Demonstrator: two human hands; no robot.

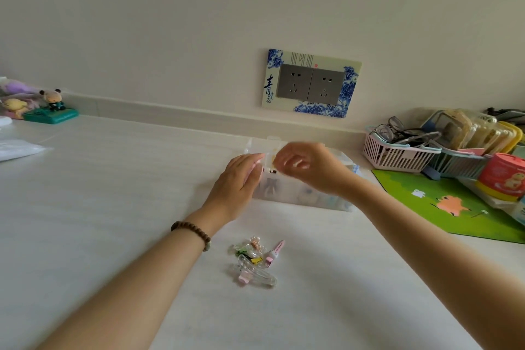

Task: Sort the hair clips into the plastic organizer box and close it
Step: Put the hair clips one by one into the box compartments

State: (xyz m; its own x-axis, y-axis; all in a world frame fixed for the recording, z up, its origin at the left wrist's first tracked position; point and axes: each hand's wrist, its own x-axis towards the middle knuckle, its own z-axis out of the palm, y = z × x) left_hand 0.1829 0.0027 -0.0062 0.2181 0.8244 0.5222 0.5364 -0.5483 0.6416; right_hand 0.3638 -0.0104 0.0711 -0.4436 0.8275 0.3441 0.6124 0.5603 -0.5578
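Note:
A clear plastic organizer box (301,196) stands on the white table, its lid tipped up at the back. Both hands hover over its left end. My left hand (234,188), with a bead bracelet on the wrist, holds a pink hair clip (253,167) under its fingers at the box's left edge. My right hand (311,169) hangs above the box with curled fingers, thumb and forefinger close together beside a small yellowish patch. Motion blur hides whether it pinches anything. A pile of several hair clips (255,261), clear, pink, yellow and green, lies on the table in front of the box.
A green mat (443,202) lies right of the box. Behind it stand a pink basket with glasses (397,150), a blue basket and a red tin (502,179). Small figurines (51,108) and a plastic bag (17,148) sit far left. A wall socket (311,84) is behind.

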